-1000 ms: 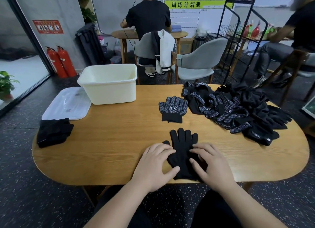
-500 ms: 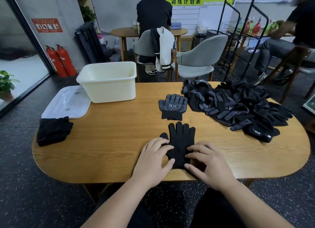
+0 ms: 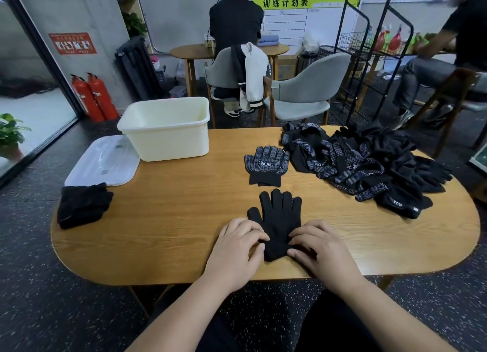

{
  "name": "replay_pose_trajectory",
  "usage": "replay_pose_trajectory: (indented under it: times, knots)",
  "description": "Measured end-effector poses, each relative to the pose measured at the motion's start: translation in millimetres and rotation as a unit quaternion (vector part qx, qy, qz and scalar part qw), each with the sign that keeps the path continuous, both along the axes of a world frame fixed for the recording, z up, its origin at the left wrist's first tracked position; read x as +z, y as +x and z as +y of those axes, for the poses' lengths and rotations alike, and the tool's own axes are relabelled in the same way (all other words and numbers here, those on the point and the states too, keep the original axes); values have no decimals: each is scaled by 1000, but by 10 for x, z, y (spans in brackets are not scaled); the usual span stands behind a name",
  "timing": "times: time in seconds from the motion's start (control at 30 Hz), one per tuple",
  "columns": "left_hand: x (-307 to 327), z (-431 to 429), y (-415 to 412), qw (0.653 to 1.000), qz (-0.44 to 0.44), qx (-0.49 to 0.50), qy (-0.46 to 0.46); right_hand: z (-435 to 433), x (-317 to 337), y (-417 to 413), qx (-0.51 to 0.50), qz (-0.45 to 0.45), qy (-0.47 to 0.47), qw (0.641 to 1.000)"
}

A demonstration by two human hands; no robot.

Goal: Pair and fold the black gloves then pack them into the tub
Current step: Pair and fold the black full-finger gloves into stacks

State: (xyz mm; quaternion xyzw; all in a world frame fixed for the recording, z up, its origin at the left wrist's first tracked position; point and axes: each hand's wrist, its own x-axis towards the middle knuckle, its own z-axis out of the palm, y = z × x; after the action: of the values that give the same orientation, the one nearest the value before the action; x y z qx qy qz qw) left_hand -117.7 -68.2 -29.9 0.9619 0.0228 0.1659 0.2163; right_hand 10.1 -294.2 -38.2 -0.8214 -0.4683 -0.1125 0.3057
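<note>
The wooden table (image 3: 158,233) carries everything the job needs, and the step in hand appears to be squaring up one pair before folding it. The loose heap of gloves (image 3: 369,164) on the right is the supply, well apart from both hands. The cream tub (image 3: 168,138) stands open at the far left, with its lid (image 3: 102,162) lying flat beside it. A folded black stack (image 3: 83,205) sits near the left edge, and a dotted pair (image 3: 266,164) lies flat just beyond the work. To do this step well, the person should probably line the cuffs and fingers up edge to edge. Next comes pressing the knit flat, then folding the fingers back toward the cuff, so the bundle stays compact enough to carry to the tub. The plain black glove (image 3: 280,217) lies flat at the near edge, fingers pointing away, between the two hands. Whether a second glove lies under it cannot be told. The left hand (image 3: 234,249) has bent fingers and pinches the glove's left side near the cuff. The right hand (image 3: 324,249) pinches the right side between thumb and forefinger.
</note>
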Motion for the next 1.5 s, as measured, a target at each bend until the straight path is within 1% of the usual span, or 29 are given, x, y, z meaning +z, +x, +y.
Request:
replay_pose_trajectory:
  times: [0.17, 0.3, 0.37, 0.47, 0.57, 0.7, 0.77, 0.83, 0.93, 1.07, 1.17, 1.27, 1.5]
  knots:
    - [43, -16, -6, 1000, 17, -15, 13, -30, 83, 5, -7, 95, 20, 995]
    - [4, -6, -2, 1000, -3, -27, 16, -52, 122, 2, -4, 173, 49, 984]
    - [-20, 1, 5, 999, -18, -24, 14, -63, 118, 9, -5, 190, 50, 980]
    - [-33, -3, 3, 999, -40, -13, 19, -90, 134, -16, -2, 174, 46, 984]
    - [-27, -5, -2, 998, -55, -10, 11, -93, 175, -99, 25, 111, 28, 993]
    - [50, -13, -10, 999, -39, 3, -18, -69, 157, -95, 14, 63, -1, 998]
    - [63, -22, -11, 999, -11, 15, -42, -66, 146, -72, -6, 77, 5, 997]
    - [70, -39, 7, 997, 13, 30, -69, -51, 181, -74, -44, 137, 17, 989]
    - [125, -79, 85, 991, 26, 63, -111, 13, 212, -31, -87, 205, 18, 975]
    - [199, -121, 242, 981, 38, 108, -154, 157, 264, 50, -111, 253, 27, 961]
    - [243, -160, 323, 978, 35, 133, -154, 243, 262, 92, -159, 250, 13, 955]
    - [228, -191, 380, 979, 28, 137, -146, 305, 237, 102, -199, 229, -17, 953]
    - [123, -225, 359, 988, 4, 128, -85, 379, 179, 61, -247, 175, -39, 952]
